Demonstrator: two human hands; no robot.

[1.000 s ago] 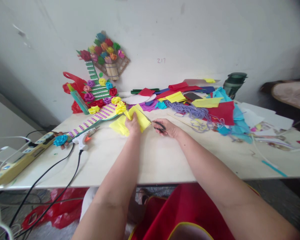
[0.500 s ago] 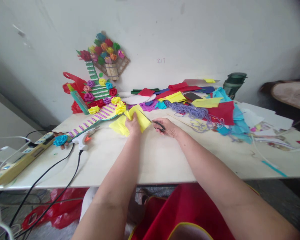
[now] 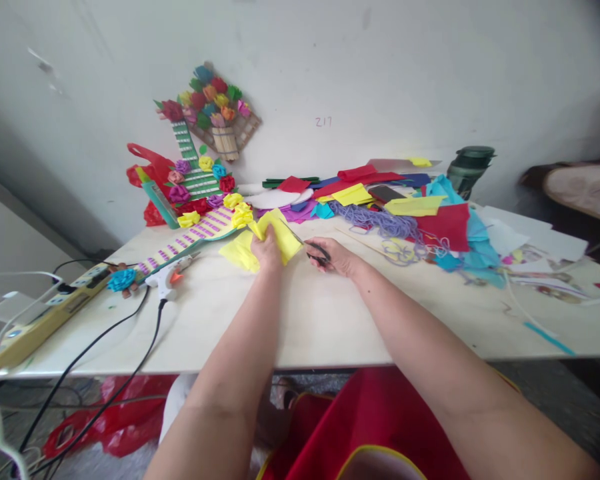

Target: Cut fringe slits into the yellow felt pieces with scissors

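Note:
Yellow crepe paper (image 3: 238,251) is gripped in my left hand (image 3: 267,252), its folds spreading to both sides of the fingers. My right hand (image 3: 332,256) is closed around the black handles of a pair of scissors (image 3: 319,253). The blades point left and lie at the right edge of the paper; whether they are parted I cannot tell. Just behind the left hand are yellow paper flowers (image 3: 241,215), beside a strip decorated with purple pieces (image 3: 200,233).
A white glue gun (image 3: 164,280) lies left, its black cord trailing over the table's front edge near a power strip (image 3: 63,310). Coloured paper (image 3: 353,195) and purple yarn (image 3: 375,220) are heaped behind and to the right. A dark green bottle (image 3: 471,172) stands at the back right.

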